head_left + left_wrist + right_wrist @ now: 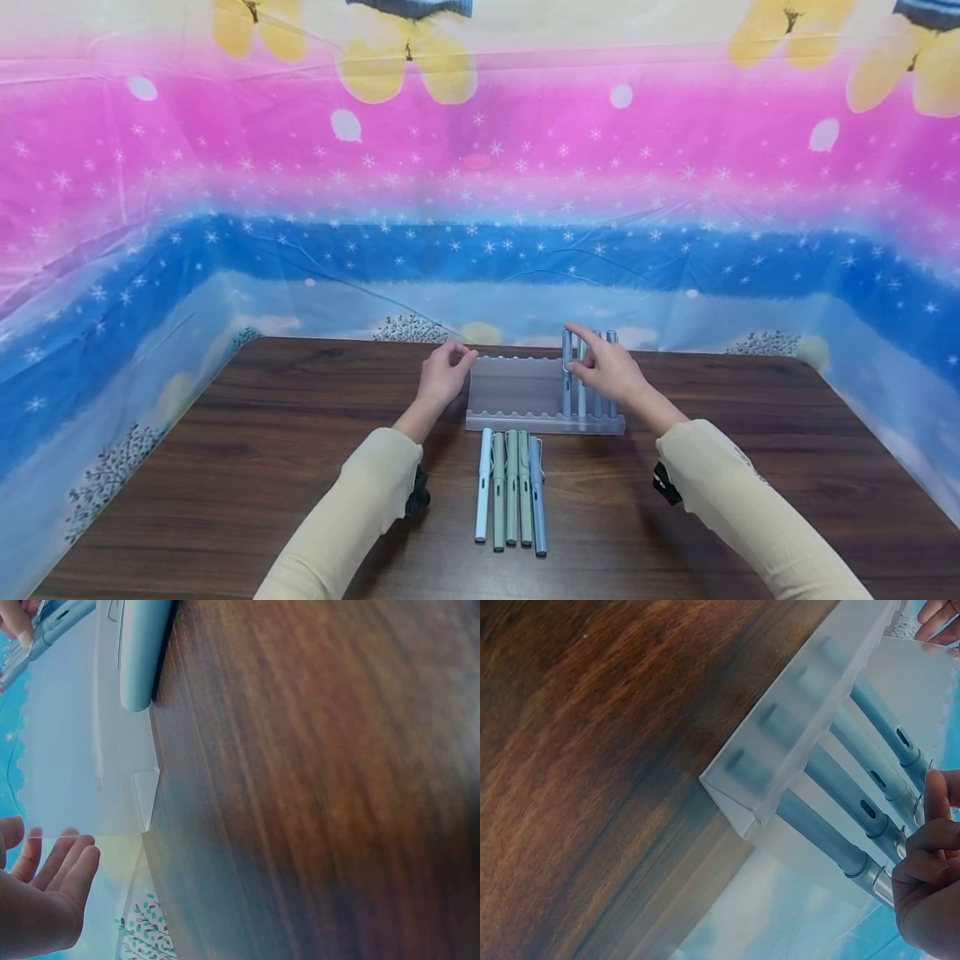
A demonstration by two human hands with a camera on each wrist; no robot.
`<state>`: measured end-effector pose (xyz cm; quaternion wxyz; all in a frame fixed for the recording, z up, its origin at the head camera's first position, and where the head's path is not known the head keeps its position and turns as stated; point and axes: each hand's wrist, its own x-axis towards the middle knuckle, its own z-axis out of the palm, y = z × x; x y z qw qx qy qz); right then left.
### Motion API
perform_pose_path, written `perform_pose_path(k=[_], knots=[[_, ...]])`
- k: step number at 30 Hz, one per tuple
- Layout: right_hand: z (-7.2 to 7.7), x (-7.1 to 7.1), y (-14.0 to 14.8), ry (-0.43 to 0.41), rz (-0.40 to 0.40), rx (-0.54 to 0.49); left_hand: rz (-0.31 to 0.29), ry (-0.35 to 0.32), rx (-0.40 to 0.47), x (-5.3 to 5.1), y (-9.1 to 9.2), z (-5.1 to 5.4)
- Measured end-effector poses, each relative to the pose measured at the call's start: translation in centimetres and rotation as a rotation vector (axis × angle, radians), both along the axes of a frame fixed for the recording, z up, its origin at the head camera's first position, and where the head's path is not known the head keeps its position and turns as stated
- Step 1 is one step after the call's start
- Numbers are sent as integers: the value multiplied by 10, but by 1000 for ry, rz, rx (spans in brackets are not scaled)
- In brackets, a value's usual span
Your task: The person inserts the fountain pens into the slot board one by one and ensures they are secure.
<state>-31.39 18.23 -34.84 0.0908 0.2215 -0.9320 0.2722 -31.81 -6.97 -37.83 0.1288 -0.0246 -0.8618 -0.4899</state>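
So, four pens (582, 396) in a rack (517, 387), left fingers (454, 347) clamped on it, right fingers (584, 332) on one pen (567, 397).

Left hand (442, 375): fingers bent toward thumb | right hand (613, 368): index finger extended | arms (352, 504): forward

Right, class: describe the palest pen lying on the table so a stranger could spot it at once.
On the dark wooden table, find the translucent rack. On its near side, five pens lie in a row. The palest pen is leftmost in the head view, its whitish blue lighter than the three green pens and the darker blue pen.
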Motion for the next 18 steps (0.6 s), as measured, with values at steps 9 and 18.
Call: perform_pose_path(k=[9, 18], knots=[[1, 0, 2, 10, 3, -44, 4, -15, 5, -1, 0, 0], [-5, 6, 7, 106, 57, -113, -3, -9, 10, 1, 0, 1]])
